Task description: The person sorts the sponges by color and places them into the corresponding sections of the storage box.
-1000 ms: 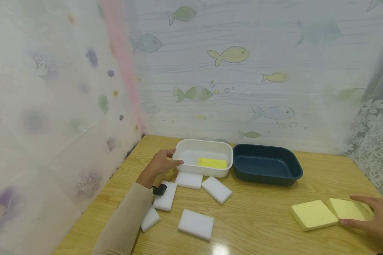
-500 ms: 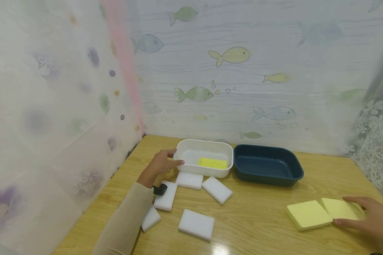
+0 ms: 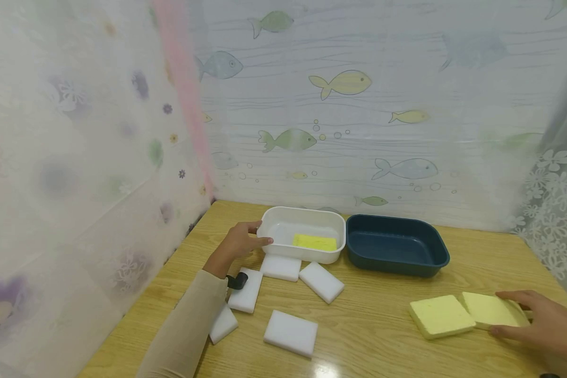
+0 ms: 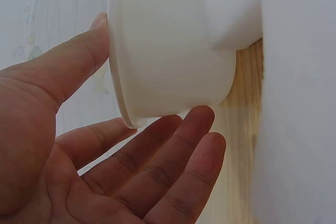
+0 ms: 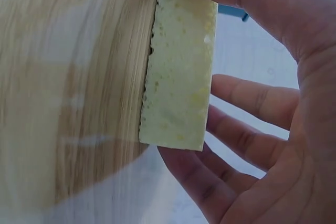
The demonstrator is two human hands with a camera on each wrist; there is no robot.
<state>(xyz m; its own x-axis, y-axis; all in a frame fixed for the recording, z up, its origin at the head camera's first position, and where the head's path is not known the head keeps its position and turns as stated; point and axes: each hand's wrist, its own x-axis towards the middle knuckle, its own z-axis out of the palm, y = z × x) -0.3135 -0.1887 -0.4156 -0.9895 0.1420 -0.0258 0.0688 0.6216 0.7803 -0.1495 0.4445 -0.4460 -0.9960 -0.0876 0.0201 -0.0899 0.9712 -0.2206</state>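
My left hand [image 3: 238,241] holds the left end of a white plastic tub [image 3: 312,255], thumb on its rim and fingers against the end wall. Inside the tub lies a bright yellow sponge [image 3: 314,242]. At the right, my right hand [image 3: 543,320] grips a pale yellow sponge [image 3: 493,311] by its edges, thumb on the near side, fingers on the far side. Its left edge meets a second yellow sponge [image 3: 441,316] lying flat on the table. The right wrist view shows the pitted side of the gripped sponge [image 5: 178,77] close against the wood.
A dark blue tub [image 3: 397,265] stands right beside the white one. Several white sponges [image 3: 290,333] lie scattered in front of the white tub, some beside the left forearm. A patterned sheet [image 3: 340,115] hangs behind the wooden table [image 3: 368,325].
My right hand has slid left across the table with the gripped yellow sponge, and the second yellow sponge has shifted left along with it. The left hand has stayed on the white tub.
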